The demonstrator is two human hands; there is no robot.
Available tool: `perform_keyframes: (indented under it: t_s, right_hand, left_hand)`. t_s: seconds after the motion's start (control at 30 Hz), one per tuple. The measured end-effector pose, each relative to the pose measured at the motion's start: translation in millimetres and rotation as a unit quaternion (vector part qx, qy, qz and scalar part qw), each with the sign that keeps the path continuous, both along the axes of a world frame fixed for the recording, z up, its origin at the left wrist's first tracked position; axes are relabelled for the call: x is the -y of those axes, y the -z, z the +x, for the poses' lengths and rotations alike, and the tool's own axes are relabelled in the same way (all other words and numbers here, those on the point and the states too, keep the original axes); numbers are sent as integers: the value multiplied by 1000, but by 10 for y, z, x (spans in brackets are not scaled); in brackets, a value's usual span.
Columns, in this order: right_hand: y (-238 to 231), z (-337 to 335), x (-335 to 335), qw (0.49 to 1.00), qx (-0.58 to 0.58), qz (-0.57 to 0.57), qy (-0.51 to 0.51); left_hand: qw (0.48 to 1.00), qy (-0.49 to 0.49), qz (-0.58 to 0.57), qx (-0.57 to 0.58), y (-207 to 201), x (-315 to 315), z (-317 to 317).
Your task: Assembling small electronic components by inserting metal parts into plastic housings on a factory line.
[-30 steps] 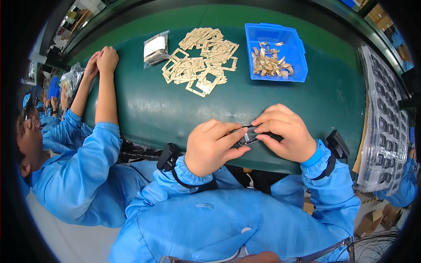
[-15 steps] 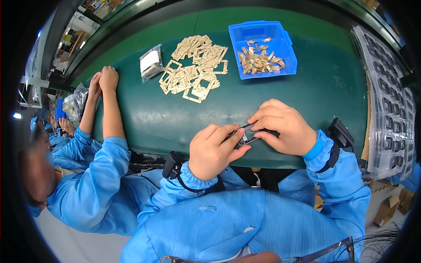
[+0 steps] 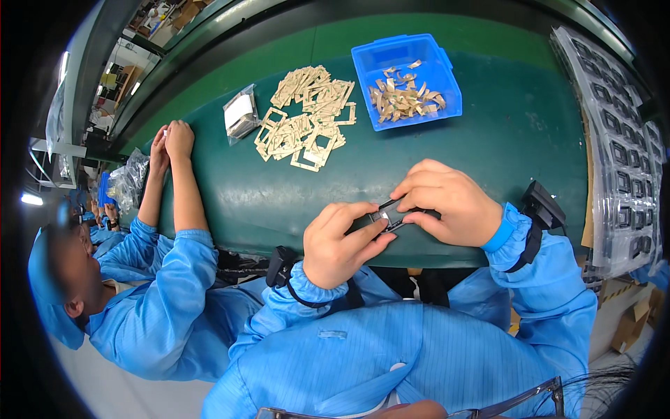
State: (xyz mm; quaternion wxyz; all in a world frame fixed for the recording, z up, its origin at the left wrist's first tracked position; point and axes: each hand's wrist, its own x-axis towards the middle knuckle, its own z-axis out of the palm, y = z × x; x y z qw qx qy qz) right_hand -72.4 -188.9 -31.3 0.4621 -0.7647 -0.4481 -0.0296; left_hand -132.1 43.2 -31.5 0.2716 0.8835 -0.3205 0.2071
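A small dark rectangular frame-shaped housing sits between my two hands, just above the green table near its front edge. My left hand pinches its left end, with a fingertip over a pale patch inside the frame. At the opposite end, my right hand grips the housing between thumb and fingers. Both hands are closed on it, and the fingers cover part of its outline. Farther off lies a loose pile of cream-coloured flat frame-shaped pieces. Behind the hands stands a blue plastic bin with curled tan strips inside.
A clear bag with a white label lies left of the pile. Clear trays of dark frame parts stand along the right edge. On the left, a co-worker in blue rests both forearms at the table, hands together.
The whole view has shifted slightly. A finger of my left hand has moved onto the inside of the housing, while both hands keep their hold on it.
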Motion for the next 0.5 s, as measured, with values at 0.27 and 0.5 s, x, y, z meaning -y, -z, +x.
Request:
perform_keyframes:
  t_s: [0.27, 0.5]
  right_hand:
    - [19, 9, 8, 1000, 1, 4, -9]
    - [-66, -2, 61, 1000, 22, -11, 9]
  left_hand:
    - [997, 43, 41, 39, 0, 52, 4]
    - [994, 82, 69, -11, -110, 18, 84]
